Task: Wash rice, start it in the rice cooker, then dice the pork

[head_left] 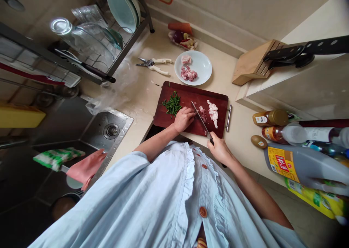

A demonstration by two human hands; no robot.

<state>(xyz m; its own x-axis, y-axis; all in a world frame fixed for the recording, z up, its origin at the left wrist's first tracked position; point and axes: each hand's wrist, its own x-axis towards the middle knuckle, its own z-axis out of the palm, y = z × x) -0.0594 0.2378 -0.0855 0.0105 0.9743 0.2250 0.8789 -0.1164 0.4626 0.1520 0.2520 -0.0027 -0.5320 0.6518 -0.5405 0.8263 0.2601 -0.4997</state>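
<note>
My right hand (218,147) grips the dark handle of a kitchen knife (201,118), its blade slanting across a dark red cutting board (188,88). On the board just left of the blade rests my left hand (184,118), fingers curled and pressed together. What lies under those fingers is hidden. Small bits of pink meat (202,112) lie against the blade's right side. Farther right is a strip of whitish fat pieces (213,113). Chopped green pieces (172,103) are heaped at the board's left. Behind it, a white plate (205,72) carries raw meat (188,73).
Kitchen shears (154,64) lie left of the plate. A wooden knife block (252,64) stands at the back right. Bottles and a large jug (305,164) line the right side. The sink (124,121) and a dish rack (122,53) are on the left.
</note>
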